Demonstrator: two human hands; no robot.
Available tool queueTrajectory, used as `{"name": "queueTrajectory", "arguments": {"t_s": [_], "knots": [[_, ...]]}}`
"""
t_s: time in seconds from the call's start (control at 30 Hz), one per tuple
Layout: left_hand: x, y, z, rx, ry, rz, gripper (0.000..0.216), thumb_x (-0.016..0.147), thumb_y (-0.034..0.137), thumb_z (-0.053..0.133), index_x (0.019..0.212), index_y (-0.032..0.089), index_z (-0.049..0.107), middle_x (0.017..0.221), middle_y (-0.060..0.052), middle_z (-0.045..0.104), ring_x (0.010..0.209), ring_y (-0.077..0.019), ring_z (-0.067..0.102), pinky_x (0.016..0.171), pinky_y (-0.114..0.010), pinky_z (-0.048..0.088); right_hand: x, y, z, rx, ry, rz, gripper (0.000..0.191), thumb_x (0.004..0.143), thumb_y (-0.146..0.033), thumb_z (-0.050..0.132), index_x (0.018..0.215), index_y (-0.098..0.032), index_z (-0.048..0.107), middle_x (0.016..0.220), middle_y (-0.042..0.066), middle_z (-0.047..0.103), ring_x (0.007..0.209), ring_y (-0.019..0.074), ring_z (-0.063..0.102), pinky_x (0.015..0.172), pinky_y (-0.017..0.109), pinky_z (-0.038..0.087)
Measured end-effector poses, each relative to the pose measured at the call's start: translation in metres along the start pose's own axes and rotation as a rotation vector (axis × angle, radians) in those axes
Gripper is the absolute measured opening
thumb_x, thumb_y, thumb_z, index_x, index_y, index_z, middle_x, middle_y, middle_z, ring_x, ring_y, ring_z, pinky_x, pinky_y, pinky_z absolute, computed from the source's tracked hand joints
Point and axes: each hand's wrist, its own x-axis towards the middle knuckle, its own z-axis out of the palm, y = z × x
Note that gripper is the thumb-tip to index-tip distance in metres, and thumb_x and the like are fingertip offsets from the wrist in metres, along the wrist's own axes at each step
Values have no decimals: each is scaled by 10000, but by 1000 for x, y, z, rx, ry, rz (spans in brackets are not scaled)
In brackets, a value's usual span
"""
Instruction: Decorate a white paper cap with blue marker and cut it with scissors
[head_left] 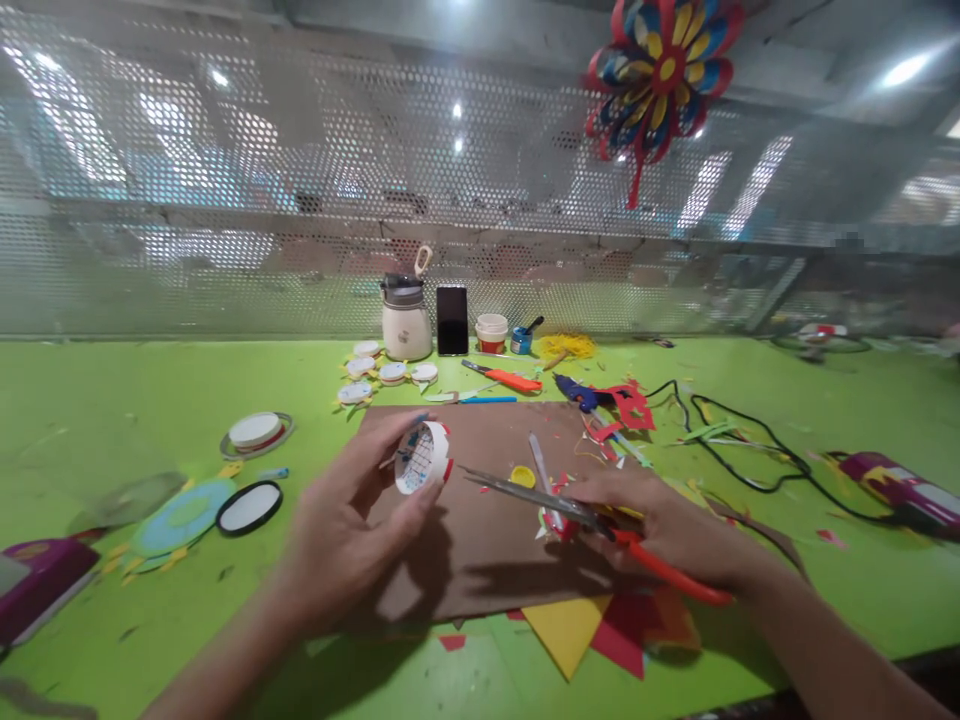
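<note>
My left hand (337, 520) grips a small white round cup-like piece (421, 460) by its rim, its blue-specked, dark-lined inside turned partly toward me. Red bits stick out along the piece's right edge. In my right hand (656, 515) is a pair of scissors (536, 495) with orange-red handles. The blades point left, their tips a little short of the white piece. Beneath both hands lies a brown board (487, 560). On it, by the scissors, are a yellow round cap (523, 477), a pale pen-like stick (537, 455) and coloured scraps.
Behind the board lie an orange cutter knife (514, 380), a blue glue gun (577, 391) and several small white discs (392, 373). A white jar (406, 330) and a phone (452, 320) stand by the mesh screen. Yellow paper (566, 630) lies in front; a black cord (750, 485) loops right.
</note>
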Motion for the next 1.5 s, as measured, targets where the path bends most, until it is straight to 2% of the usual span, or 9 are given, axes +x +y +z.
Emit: {"name": "queueTrajectory", "arguments": {"t_s": [0.1,0.23,0.4,0.53,0.73,0.9,1.03,1.33,1.5], "knots": [[2,2,0,-151,-23,-79,402,916,330,700,1305,253,627,1327,-70,685,1187,-221,683,1053,-330,551,0,-3,1,24,7,27,296,875,-200,682,1160,-231,757,1076,52,783,893,197,712,753,258,550],[4,6,2,-194,-57,-141,418,903,357,714,1295,230,641,1268,-93,726,1148,-254,708,1020,-359,577,0,-10,4,76,-43,45,214,872,-155,671,1053,-213,769,1023,38,776,895,180,697,784,242,537],[2,6,3,-197,-71,-143,447,899,375,718,1308,217,632,1290,-112,720,1167,-281,701,1040,-387,570,-1,-10,10,70,-21,8,182,883,-182,691,1046,-201,769,864,13,736,750,144,637,688,213,495],[2,4,2,-207,-95,-116,436,904,357,719,1316,240,633,1319,-97,703,1194,-270,687,1054,-367,561,-1,-9,12,22,-24,-4,143,877,-169,683,993,-186,765,808,7,707,721,139,605,657,205,470],[1,1,1,-165,-126,-117,432,924,350,702,1338,257,624,1315,-85,707,1173,-261,694,1059,-368,553,0,-13,10,9,-72,24,180,883,-149,618,987,-176,763,835,20,718,735,141,613,672,211,477],[1,2,1,-177,-134,-123,457,920,366,691,1351,231,620,1299,-112,719,1155,-287,704,1034,-400,573,-1,-19,11,-26,-35,20,175,893,-174,597,937,-174,766,747,16,688,657,139,585,624,228,461],[3,3,1,-194,-116,-126,464,903,403,695,1325,218,639,1268,-120,736,1115,-294,719,993,-407,599,-1,-20,12,53,-32,34,169,888,-168,588,921,-183,754,767,18,700,681,141,595,634,222,476],[2,4,3,-236,-116,-144,445,900,389,697,1314,231,660,1256,-110,743,1092,-290,729,969,-399,602,0,-18,12,70,-51,24,161,799,-78,568,812,-180,692,732,-6,631,665,128,531,616,210,433],[1,3,2,-227,-119,-141,445,897,376,690,1324,250,662,1211,-100,758,1047,-283,740,943,-406,614,-1,-11,14,29,-51,9,251,730,-21,575,858,-186,715,776,-4,656,693,139,556,653,226,447]]}}
